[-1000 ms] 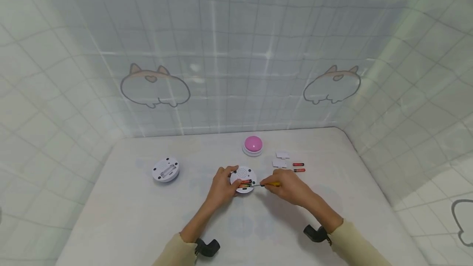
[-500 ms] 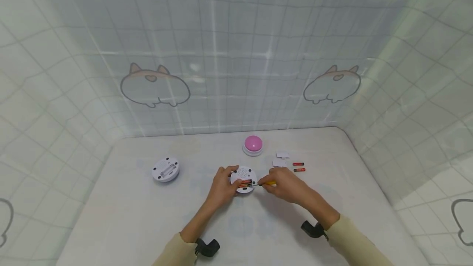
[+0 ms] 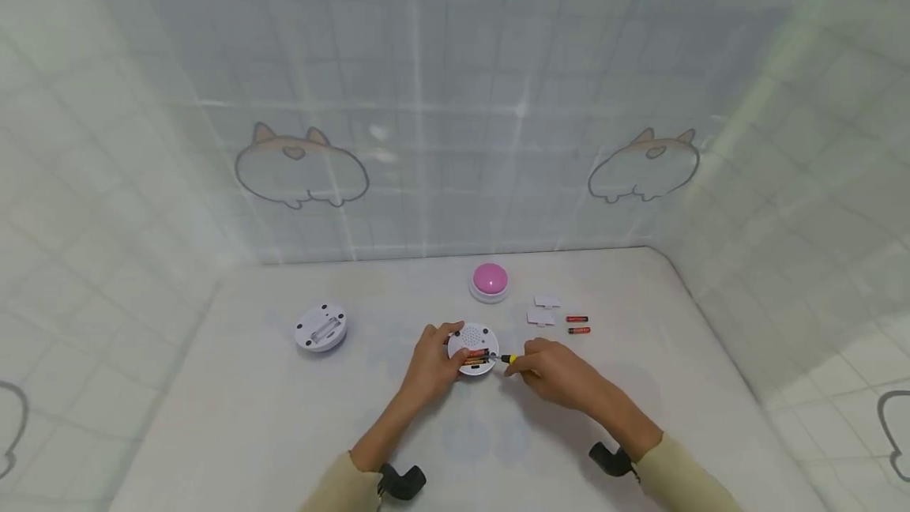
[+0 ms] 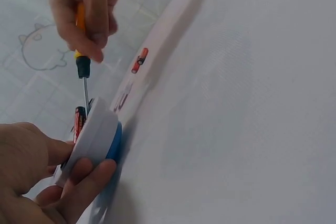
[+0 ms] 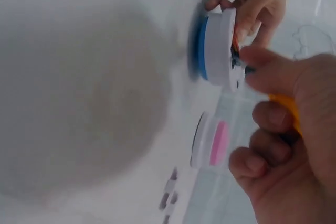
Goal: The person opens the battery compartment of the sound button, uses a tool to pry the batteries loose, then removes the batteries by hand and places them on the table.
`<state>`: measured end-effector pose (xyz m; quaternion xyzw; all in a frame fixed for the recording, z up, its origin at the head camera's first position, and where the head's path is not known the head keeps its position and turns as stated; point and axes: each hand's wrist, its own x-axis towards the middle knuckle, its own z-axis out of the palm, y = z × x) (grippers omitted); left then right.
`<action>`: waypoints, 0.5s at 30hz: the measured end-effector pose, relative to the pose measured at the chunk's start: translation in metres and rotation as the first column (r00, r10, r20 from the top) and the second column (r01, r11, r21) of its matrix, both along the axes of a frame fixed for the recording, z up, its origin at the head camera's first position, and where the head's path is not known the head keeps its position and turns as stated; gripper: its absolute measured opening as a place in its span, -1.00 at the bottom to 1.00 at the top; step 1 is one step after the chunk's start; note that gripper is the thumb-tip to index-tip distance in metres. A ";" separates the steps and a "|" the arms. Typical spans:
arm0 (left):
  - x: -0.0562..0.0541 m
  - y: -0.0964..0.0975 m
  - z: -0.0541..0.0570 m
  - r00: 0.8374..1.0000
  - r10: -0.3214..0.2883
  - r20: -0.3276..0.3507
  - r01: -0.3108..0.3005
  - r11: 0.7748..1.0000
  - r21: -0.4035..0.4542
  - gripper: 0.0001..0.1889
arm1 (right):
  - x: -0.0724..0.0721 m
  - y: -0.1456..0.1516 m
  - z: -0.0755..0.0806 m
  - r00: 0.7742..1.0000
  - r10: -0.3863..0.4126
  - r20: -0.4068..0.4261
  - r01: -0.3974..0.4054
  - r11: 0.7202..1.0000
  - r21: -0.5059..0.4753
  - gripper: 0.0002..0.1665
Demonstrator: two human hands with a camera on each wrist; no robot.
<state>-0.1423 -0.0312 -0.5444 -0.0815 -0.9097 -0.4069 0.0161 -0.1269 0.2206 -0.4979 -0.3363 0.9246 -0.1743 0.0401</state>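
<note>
My left hand (image 3: 430,366) grips a round white push button (image 3: 472,335) turned underside up, with its blue dome (image 4: 114,142) facing the table. Red-and-black batteries (image 3: 477,357) lie in its uncovered battery slot, and the left thumb rests by their near end. My right hand (image 3: 558,374) holds a screwdriver (image 4: 80,60) by its yellow and black handle. Its metal shaft (image 4: 85,92) reaches to the end of the batteries at the slot's right side. In the right wrist view, the right hand's thumb covers most of the tool's front part.
A pink push button (image 3: 490,280) stands upright behind. Another white button (image 3: 321,329) lies upside down at the left, its battery slot uncovered. Two white covers (image 3: 541,318) and two loose red batteries (image 3: 579,330) lie at the right. A patterned curtain (image 3: 455,180) encloses the table.
The right hand first moved slightly left, then back right and a little lower, with more of the screwdriver's handle showing ahead of the fingers. The left hand keeps its hold on the white button.
</note>
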 end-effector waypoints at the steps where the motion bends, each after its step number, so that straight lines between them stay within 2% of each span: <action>1: 0.000 0.001 0.001 1.000 0.003 -0.010 -0.003 1.000 0.005 -0.47 | -0.001 0.002 0.000 1.000 -0.007 0.026 0.007 1.000 -0.019 -0.71; 5: -0.003 0.001 0.004 1.000 0.017 -0.022 -0.017 1.000 -0.001 -0.48 | -0.003 0.006 -0.001 0.984 -0.065 0.163 0.077 0.995 -0.067 -0.57; 8: -0.003 0.000 0.003 1.000 0.020 0.002 -0.020 1.000 -0.003 -0.48 | -0.004 0.007 -0.001 0.958 -0.140 0.251 0.168 0.981 -0.096 -0.62; 11: -0.003 0.000 0.001 0.999 0.029 0.023 -0.029 1.000 0.008 -0.48 | -0.004 0.008 0.001 0.952 -0.171 0.255 0.214 0.965 -0.150 -0.75; 15: -0.003 0.000 -0.003 0.999 0.031 0.034 -0.032 0.999 0.023 -0.48 | -0.004 0.009 0.003 0.955 -0.183 0.232 0.230 0.954 -0.192 -0.80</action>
